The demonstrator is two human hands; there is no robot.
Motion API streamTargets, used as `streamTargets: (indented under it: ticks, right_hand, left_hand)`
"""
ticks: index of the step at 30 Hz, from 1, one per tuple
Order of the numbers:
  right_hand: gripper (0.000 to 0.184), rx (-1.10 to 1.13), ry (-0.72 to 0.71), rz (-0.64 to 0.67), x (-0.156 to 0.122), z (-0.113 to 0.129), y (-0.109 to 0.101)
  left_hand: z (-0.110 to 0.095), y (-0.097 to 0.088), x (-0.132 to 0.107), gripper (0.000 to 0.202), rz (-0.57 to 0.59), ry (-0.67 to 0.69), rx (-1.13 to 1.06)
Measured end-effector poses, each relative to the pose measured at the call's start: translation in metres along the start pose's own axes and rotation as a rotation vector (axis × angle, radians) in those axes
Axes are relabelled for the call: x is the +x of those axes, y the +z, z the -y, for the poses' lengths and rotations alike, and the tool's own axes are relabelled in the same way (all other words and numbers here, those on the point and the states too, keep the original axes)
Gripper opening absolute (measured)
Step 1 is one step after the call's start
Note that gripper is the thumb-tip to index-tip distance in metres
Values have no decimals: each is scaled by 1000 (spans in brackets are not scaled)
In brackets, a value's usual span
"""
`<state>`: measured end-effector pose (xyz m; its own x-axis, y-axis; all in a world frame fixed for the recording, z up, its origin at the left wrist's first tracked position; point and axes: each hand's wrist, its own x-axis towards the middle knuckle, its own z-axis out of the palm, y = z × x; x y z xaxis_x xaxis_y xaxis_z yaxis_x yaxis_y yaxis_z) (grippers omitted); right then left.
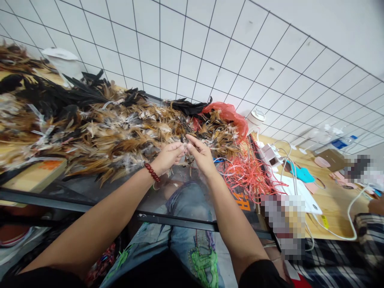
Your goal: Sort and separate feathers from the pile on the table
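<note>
My left hand (170, 157), with a dark red bead bracelet (152, 172) at its wrist, has thumb and fingers pinched together. My right hand (201, 155) meets it fingertip to fingertip, thumb and index finger closed too. Between them is a small dark feather (183, 138), mostly hidden by the fingers. Just beyond lies a broad heap of brown and cream feathers (120, 134), with long black feathers (69, 94) behind it on the left. A tangle of red plastic strips (249, 172) lies right of my right hand.
A red plastic bag (226, 114) sits behind the feathers, against a white wall with black wire grid (210, 52). On the wooden table (333, 204) at right are a white power strip (270, 154), cables and a cardboard box (333, 159). A person's plaid sleeve (370, 232) shows at far right.
</note>
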<state>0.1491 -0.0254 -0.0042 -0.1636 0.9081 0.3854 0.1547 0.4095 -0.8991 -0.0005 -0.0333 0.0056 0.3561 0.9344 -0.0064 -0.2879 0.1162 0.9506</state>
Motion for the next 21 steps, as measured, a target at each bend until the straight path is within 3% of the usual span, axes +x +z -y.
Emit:
streamTargets:
  ticks: [7,13,18,21]
  right_hand:
    - [28,238,94,-45,-1,9,0]
    - [30,292,148,-81,-1,12,7]
    - [27,452,205,-294,3,8,2]
    - [32,408,213,-351,5,6,-7]
  left_hand:
    - [0,5,-4,42,82,-25,6]
    - [2,9,-3,45,44,47,102]
    - [2,5,-1,39,21,60,115]
    - [1,4,-1,37,-10,35,81]
